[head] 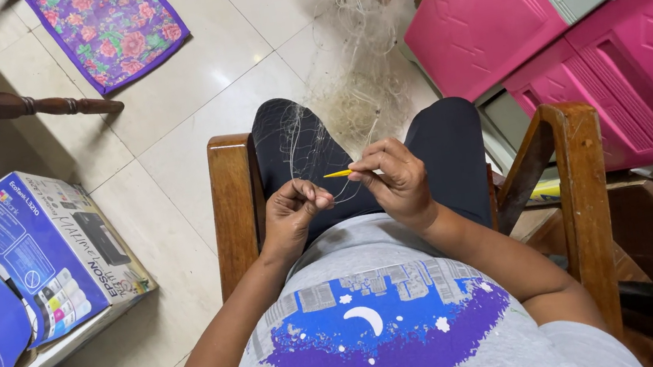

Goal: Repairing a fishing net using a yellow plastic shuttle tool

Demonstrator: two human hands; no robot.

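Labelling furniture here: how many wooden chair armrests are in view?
2. The left armrest stands beside the left hand; the right armrest is past the right hand, which holds a yellow netting needle. No others visible.

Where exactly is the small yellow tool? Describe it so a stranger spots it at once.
Start at the wooden armchair where the person sits, then look above the lap. The thin yellow pointed needle juts leftward from the right hand, towards the left hand. It is the only bright yellow thing amid pale fishing net.
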